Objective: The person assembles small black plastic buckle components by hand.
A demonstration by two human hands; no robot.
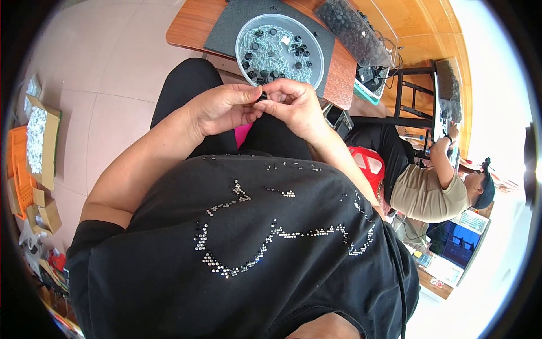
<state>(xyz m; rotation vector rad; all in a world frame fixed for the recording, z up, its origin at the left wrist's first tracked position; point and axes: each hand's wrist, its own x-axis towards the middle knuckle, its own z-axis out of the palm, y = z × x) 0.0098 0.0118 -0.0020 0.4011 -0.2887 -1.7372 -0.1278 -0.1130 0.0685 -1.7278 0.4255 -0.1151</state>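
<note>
Between the fingertips of both hands, just over my lap, is a small round black part [262,97], mostly covered by the fingers; it resembles the black knob-like pieces in the basin. My left hand [223,108] pinches it from the left with thumb and index finger. From the other side, the thumb and bent fingers of my right hand [293,108] close on it too. Right beyond the hands stands a round, pale grey plastic basin [320,59]. It contains many silvery screws [265,45] with several black knob-like pieces [300,51] among them.
The basin rests on a dark mat [223,35] on a brown wooden table [192,25]. A clear bin of black parts [355,34] is at the back right. A co-worker [432,192] sits at right near a black stool [415,121]. Cardboard boxes [52,150] and an orange crate [21,164] are at left.
</note>
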